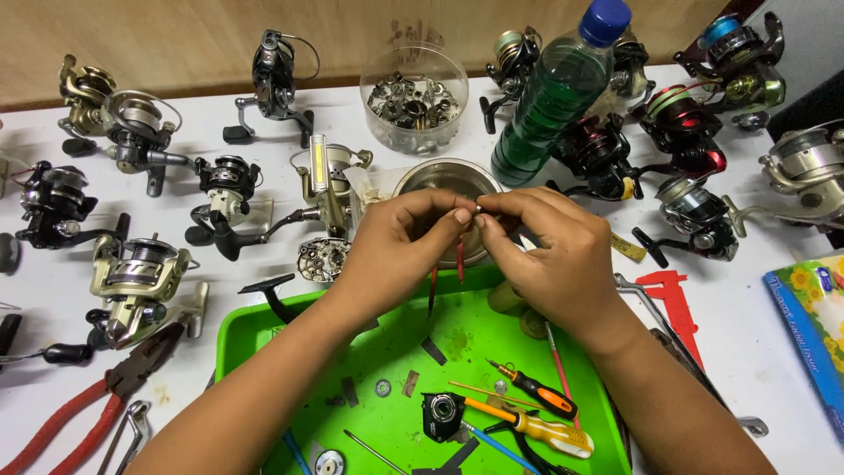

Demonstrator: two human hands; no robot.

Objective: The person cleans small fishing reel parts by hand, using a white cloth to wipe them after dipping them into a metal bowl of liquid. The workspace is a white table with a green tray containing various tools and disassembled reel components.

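Observation:
My left hand (pixel 400 246) and my right hand (pixel 549 255) meet fingertip to fingertip above a green tray (pixel 255 330). Together they pinch a tiny metal part (pixel 477 209), too small to identify. A thin red-tipped tool (pixel 459 259) hangs below my fingers, and a second thin rod (pixel 432 288) hangs from my left hand. Just behind the hands stands a round metal bowl (pixel 444 176).
Several fishing reels (pixel 136 277) lie around the white table. A clear tub of small parts (pixel 413 97) and a bottle of green liquid (pixel 554 92) stand at the back. Screwdrivers (pixel 545 396) and small parts lie in the tray. Red pliers (pixel 79 409) and a red caliper (pixel 673 299) lie nearby.

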